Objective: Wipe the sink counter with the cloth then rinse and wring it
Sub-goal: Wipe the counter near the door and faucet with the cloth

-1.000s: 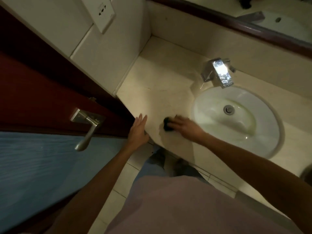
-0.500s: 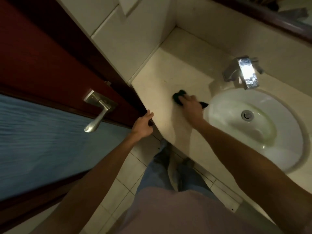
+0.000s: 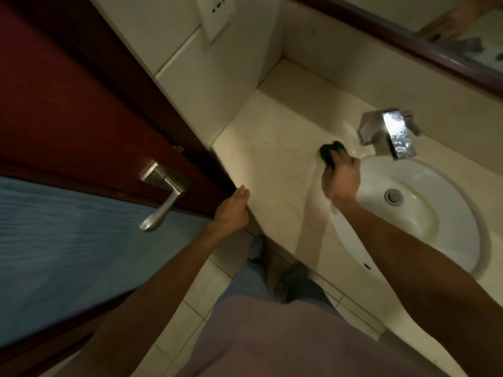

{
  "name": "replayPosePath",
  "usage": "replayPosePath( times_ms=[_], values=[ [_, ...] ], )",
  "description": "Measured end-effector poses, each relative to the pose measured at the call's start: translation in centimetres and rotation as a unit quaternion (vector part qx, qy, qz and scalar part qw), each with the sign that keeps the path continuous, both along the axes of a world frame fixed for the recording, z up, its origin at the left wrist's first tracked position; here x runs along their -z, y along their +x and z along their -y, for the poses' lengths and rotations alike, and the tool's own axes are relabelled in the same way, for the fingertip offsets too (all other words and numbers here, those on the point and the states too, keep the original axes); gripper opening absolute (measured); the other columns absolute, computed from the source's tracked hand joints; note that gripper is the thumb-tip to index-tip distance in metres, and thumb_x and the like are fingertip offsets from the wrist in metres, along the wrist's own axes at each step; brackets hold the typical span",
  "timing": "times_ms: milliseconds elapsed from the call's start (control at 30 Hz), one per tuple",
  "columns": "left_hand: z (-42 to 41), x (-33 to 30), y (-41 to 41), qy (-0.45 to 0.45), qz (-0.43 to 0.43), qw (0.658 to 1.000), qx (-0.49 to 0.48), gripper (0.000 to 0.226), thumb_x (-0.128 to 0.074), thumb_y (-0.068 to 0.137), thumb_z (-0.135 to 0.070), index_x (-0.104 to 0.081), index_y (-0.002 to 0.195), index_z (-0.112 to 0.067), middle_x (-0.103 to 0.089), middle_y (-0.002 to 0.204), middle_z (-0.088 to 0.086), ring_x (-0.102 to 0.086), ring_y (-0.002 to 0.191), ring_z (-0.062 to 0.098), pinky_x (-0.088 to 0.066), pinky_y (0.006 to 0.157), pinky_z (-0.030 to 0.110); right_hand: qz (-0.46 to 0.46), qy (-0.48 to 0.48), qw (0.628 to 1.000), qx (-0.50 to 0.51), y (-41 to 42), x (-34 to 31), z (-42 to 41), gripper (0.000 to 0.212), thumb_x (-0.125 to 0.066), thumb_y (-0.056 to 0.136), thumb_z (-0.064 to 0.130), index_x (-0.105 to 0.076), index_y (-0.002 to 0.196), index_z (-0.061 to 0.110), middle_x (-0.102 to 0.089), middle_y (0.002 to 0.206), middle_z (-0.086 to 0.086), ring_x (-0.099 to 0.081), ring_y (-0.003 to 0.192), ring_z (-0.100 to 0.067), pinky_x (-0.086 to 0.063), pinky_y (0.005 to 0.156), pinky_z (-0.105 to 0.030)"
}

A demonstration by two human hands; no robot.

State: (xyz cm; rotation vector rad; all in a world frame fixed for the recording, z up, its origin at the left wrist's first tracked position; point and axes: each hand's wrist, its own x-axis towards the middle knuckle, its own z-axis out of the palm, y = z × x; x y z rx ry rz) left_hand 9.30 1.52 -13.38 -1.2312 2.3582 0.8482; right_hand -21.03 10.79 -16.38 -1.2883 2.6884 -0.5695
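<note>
One head-worn camera looks steeply down from above the person's chest — close over the counter (image 3: 272, 164) and sink (image 3: 424, 213), door (image 3: 68, 110) at left, floor (image 3: 168, 317) below.

Sink counter (image 3: 272, 159): pale cream stone top, set into a wall corner at its far left, front edge running diagonally toward the near right. Oval white basin (image 3: 424, 227) sunk into the right part, metal drain at its centre. Square chrome faucet (image 3: 392, 133) mounted on the top behind the basin's far rim. Dark cloth (image 3: 330, 151) lying on the top just left of the faucet, pressed under the right hand (image 3: 341, 178). Left hand (image 3: 232, 210) resting on the near left corner.
</note>
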Motion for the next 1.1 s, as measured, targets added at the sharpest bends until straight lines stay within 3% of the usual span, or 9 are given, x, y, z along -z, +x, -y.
replayPosePath(
  times_ms=[67, 133, 233, 400, 567, 633, 700, 900, 1100],
  values=[
    [-0.2, 0.1, 0.2, 0.007, -0.011, 1.0, 0.006, 0.071, -0.051, 0.092, -0.004, -0.023, 0.157, -0.01, -0.014, 0.166, 0.007, -0.031, 0.146, 0.029, -0.037, 0.115, 0.041, 0.041, 0.021, 0.992, 0.122, -0.6, -0.3, 1.6, 0.05, -0.049, 0.089, 0.007, -0.06, 0.136, 0.022, -0.06, 0.138, -0.008, -0.052, 0.116, -0.038, -0.053, 0.091, -0.044],
    [0.0, 0.5, 0.7, 0.012, -0.031, 0.999, 0.015, 0.075, -0.051, 0.09, -0.001, -0.018, 0.158, -0.008, -0.011, 0.167, 0.009, -0.022, 0.15, 0.026, -0.029, 0.119, 0.038, 0.055, 0.046, 0.99, 0.123, -0.6, 0.1, 4.0, 0.049, -0.047, 0.086, 0.005, -0.064, 0.13, 0.021, -0.064, 0.132, -0.009, -0.056, 0.111, -0.038, -0.052, 0.09, -0.041],
    [0.1, 0.9, 1.2, -0.003, -0.044, 0.998, 0.036, 0.08, -0.054, 0.089, 0.001, -0.013, 0.157, -0.005, -0.008, 0.166, 0.012, -0.011, 0.153, 0.025, -0.022, 0.122, 0.038, 0.046, 0.05, 0.997, 0.039, 0.1, 0.5, 8.9, 0.048, -0.048, 0.088, 0.004, -0.066, 0.128, 0.024, -0.07, 0.122, -0.008, -0.059, 0.098, -0.037, -0.054, 0.078, -0.037],
    [0.3, 0.7, 1.0, 0.028, -0.033, 0.998, 0.05, 0.087, -0.058, 0.087, -0.001, -0.008, 0.158, -0.005, -0.002, 0.167, 0.011, -0.005, 0.154, 0.024, -0.019, 0.124, 0.038, 0.086, 0.054, 0.984, -0.143, 4.8, 0.3, 17.1, 0.035, -0.06, 0.097, 0.023, -0.066, 0.132, 0.025, -0.07, 0.11, -0.018, -0.062, 0.095, -0.038, -0.054, 0.079, -0.039],
    [1.5, -0.2, 2.1, 0.079, -0.058, 0.995, 0.025, 0.086, -0.057, 0.084, 0.002, -0.017, 0.159, -0.013, -0.01, 0.167, 0.003, -0.018, 0.151, 0.02, -0.031, 0.119, 0.036, 0.107, 0.02, 0.912, -0.395, 8.8, 1.1, 20.4, 0.032, -0.066, 0.096, 0.024, -0.071, 0.127, 0.027, -0.075, 0.114, -0.006, -0.067, 0.085, -0.033, -0.054, 0.077, -0.036],
    [1.7, -0.6, 2.3, 0.041, -0.085, 0.995, -0.025, 0.074, -0.053, 0.086, 0.001, -0.032, 0.154, -0.02, -0.039, 0.157, 0.002, -0.044, 0.139, 0.024, -0.044, 0.109, 0.039, 0.126, 0.031, 0.899, -0.418, 9.3, 2.0, 19.4, 0.035, -0.069, 0.093, 0.022, -0.071, 0.127, 0.028, -0.075, 0.116, -0.004, -0.068, 0.089, -0.031, -0.053, 0.082, -0.033],
    [1.6, -1.2, 2.2, -0.051, -0.117, 0.99, -0.063, 0.058, -0.053, 0.087, -0.003, -0.047, 0.143, -0.02, -0.062, 0.13, 0.006, -0.064, 0.11, 0.031, -0.056, 0.087, 0.043, 0.153, 0.045, 0.896, -0.415, 9.8, 2.4, 17.0, 0.04, -0.07, 0.088, 0.018, -0.072, 0.126, 0.03, -0.074, 0.123, -0.001, -0.069, 0.098, -0.028, -0.052, 0.09, -0.035],
    [1.1, -2.9, 1.1, -0.109, -0.083, 0.989, -0.054, 0.047, -0.05, 0.092, -0.009, -0.046, 0.139, -0.011, -0.053, 0.139, 0.009, -0.059, 0.114, 0.033, -0.054, 0.089, 0.048, 0.196, 0.095, 0.885, -0.412, 11.6, 0.5, 6.6, 0.049, -0.06, 0.087, 0.0, -0.071, 0.128, 0.024, -0.062, 0.142, 0.004, -0.056, 0.11, -0.028, -0.045, 0.099, -0.04],
    [-3.6, -2.9, -1.9, -0.098, -0.061, 0.992, 0.051, 0.059, -0.049, 0.095, -0.005, -0.034, 0.152, -0.011, -0.037, 0.157, 0.007, -0.038, 0.141, 0.025, -0.037, 0.113, 0.039, 0.218, 0.146, 0.887, -0.38, 9.5, -0.2, -5.5, 0.061, -0.057, 0.077, -0.008, -0.072, 0.126, 0.025, -0.062, 0.141, 0.005, -0.049, 0.12, -0.024, -0.044, 0.104, -0.043]
  ],
)
